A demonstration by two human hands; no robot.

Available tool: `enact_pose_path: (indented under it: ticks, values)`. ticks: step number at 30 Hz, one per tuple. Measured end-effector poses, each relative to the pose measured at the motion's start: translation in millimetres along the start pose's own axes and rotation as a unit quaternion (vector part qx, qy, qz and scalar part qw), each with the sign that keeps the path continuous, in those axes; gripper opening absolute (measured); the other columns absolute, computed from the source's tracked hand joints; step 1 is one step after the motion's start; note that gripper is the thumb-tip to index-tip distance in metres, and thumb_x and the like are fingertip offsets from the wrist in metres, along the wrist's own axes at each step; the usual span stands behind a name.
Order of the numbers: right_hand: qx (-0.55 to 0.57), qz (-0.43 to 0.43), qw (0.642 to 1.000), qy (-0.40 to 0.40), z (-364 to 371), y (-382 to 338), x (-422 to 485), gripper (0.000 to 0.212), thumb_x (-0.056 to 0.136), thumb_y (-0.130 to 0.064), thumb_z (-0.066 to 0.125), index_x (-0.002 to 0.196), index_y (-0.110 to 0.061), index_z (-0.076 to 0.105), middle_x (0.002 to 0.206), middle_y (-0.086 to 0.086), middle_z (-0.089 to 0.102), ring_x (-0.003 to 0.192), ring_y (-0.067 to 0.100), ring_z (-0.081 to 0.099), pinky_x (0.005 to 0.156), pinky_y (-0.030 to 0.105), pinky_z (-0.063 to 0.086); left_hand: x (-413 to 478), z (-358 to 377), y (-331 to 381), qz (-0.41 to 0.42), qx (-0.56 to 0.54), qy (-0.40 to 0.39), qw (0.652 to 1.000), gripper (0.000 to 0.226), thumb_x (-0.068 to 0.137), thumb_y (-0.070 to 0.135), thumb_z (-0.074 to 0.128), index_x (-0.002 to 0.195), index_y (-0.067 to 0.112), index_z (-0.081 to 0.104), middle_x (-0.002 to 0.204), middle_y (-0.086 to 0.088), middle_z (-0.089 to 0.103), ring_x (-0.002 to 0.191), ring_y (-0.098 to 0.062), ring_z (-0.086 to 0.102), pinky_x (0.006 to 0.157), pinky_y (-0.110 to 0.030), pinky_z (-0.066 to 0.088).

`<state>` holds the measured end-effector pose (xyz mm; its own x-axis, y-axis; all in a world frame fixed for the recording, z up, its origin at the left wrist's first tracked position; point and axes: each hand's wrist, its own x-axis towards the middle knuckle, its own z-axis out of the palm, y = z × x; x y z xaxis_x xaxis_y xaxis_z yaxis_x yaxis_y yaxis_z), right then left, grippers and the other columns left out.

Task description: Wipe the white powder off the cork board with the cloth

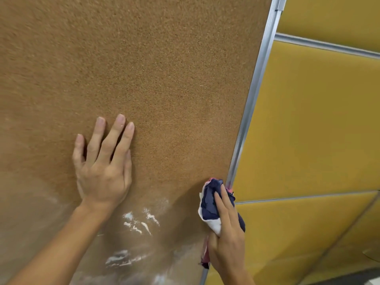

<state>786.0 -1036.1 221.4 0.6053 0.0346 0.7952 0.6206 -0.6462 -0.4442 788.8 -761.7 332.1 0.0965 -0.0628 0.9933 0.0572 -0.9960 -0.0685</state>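
Note:
A brown cork board (156,79) fills most of the view, edged on the right by a silver metal frame (249,108). White powder (139,222) lies in streaks on its lower part, with more smears lower down and a faint haze at the left. My left hand (102,167) presses flat on the board, fingers spread, above the powder. My right hand (226,233) grips a bunched cloth (209,204), navy, white and pink, pressed on the board beside the frame, to the right of the powder.
Yellow padded wall panels (308,130) with silver dividing strips (327,45) lie to the right of the board's frame. A strip of dark floor shows at the bottom right corner.

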Motion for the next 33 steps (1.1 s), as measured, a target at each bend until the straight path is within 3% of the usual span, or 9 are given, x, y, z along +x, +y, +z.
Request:
enact_pose_path:
  ticks: [3, 10, 12, 14, 17, 20, 24, 29, 33]
  values:
    - [0.022, -0.041, 0.999, 0.006, -7.1, -22.7, 13.7, 0.063, 0.089, -0.006, 0.048, 0.151, -0.016, 0.045, 0.162, 0.002, 0.042, 0.153, 0.013, 0.031, 0.113, 0.05, 0.037, 1.3, -7.1, 1.5, -0.009, -0.009, -0.023, 1.0, 0.05, 0.109, 0.017, 0.048, 0.158, 0.021, 0.039, 0.167, 0.006, 0.031, 0.157, -0.019, 0.024, 0.126, -0.045, 0.014]
    - [0.076, -0.116, 0.99, -0.007, 13.7, -91.4, 42.9, 0.043, 0.108, -0.025, 0.047, 0.145, -0.006, 0.053, 0.16, 0.011, 0.044, 0.151, 0.023, 0.038, 0.128, 0.042, 0.02, 18.3, -66.7, 9.3, -0.057, -0.099, -0.161, 0.98, 0.046, 0.107, 0.03, 0.042, 0.147, 0.014, 0.056, 0.162, -0.001, 0.041, 0.154, -0.021, 0.033, 0.124, -0.051, 0.023]
    - [0.087, -0.137, 0.987, -0.018, 22.5, -111.8, 48.1, 0.046, 0.102, -0.016, 0.051, 0.146, -0.003, 0.052, 0.16, 0.013, 0.043, 0.152, 0.023, 0.035, 0.129, 0.041, 0.018, 19.7, -88.2, 9.9, -0.067, -0.141, -0.182, 0.971, 0.047, 0.109, 0.037, 0.036, 0.135, 0.011, 0.067, 0.152, -0.003, 0.055, 0.147, -0.02, 0.045, 0.123, -0.051, 0.028]
    - [0.105, -0.155, 0.982, -0.027, 31.4, -133.8, 52.9, 0.059, 0.089, -0.004, 0.055, 0.147, -0.004, 0.049, 0.161, 0.014, 0.041, 0.153, 0.023, 0.033, 0.129, 0.042, 0.017, 22.6, -111.2, 9.9, -0.093, -0.195, -0.213, 0.953, 0.059, 0.11, 0.048, 0.029, 0.111, 0.013, 0.077, 0.119, 0.002, 0.074, 0.117, -0.015, 0.066, 0.113, -0.044, 0.04]
    - [0.141, -0.168, 0.975, -0.036, 40.5, -169.0, 56.4, 0.058, 0.094, -0.002, 0.057, 0.15, -0.005, 0.042, 0.162, 0.014, 0.039, 0.155, 0.022, 0.029, 0.13, 0.041, 0.012, 33.4, -143.9, 9.1, -0.178, -0.25, -0.268, 0.913, 0.055, 0.105, 0.06, 0.035, 0.091, 0.02, 0.07, 0.075, 0.017, 0.063, 0.072, -0.002, 0.058, 0.078, -0.021, 0.047]
    - [0.162, -0.186, 0.967, -0.058, 44.1, -205.3, 57.3, 0.054, 0.097, -0.012, 0.049, 0.15, -0.004, 0.041, 0.165, 0.01, 0.032, 0.156, 0.023, 0.026, 0.129, 0.042, 0.012, 37.2, -167.7, -1.7, -0.283, -0.279, -0.244, 0.884, 0.03, 0.099, 0.045, 0.049, 0.106, 0.024, 0.069, 0.077, 0.018, 0.066, 0.068, -0.003, 0.06, 0.064, -0.021, 0.046]
    - [0.147, -0.241, 0.956, -0.078, 38.9, -262.8, 55.1, 0.063, 0.089, -0.035, 0.058, 0.142, -0.002, 0.057, 0.162, 0.016, 0.038, 0.151, 0.032, 0.036, 0.12, 0.058, 0.029, 41.3, -203.6, -41.4, -0.389, -0.299, -0.201, 0.848, 0.03, 0.097, 0.024, 0.049, 0.117, 0.018, 0.07, 0.086, 0.007, 0.074, 0.075, -0.013, 0.067, 0.071, -0.035, 0.052]
    - [0.187, -0.156, 0.969, -0.049, 47.8, -323.3, 28.8, 0.059, 0.088, -0.045, 0.068, 0.138, -0.014, 0.057, 0.147, 0.002, 0.051, 0.131, 0.02, 0.056, 0.104, 0.045, 0.045, 35.9, -248.7, -122.1, -0.389, -0.323, -0.219, 0.835, 0.032, 0.097, 0.013, 0.045, 0.115, 0.02, 0.07, 0.076, 0.02, 0.07, 0.064, 0.0, 0.062, 0.06, -0.02, 0.045]
    - [0.197, -0.055, 0.973, -0.109, 79.1, -378.6, 6.8, 0.064, 0.09, -0.037, 0.071, 0.145, -0.016, 0.044, 0.138, -0.002, 0.043, 0.122, 0.023, 0.055, 0.099, 0.04, 0.049, 25.6, -277.7, -189.6, -0.373, -0.326, -0.233, 0.837, 0.037, 0.093, 0.006, 0.044, 0.114, 0.021, 0.07, 0.095, 0.015, 0.073, 0.088, -0.006, 0.068, 0.076, -0.024, 0.052]
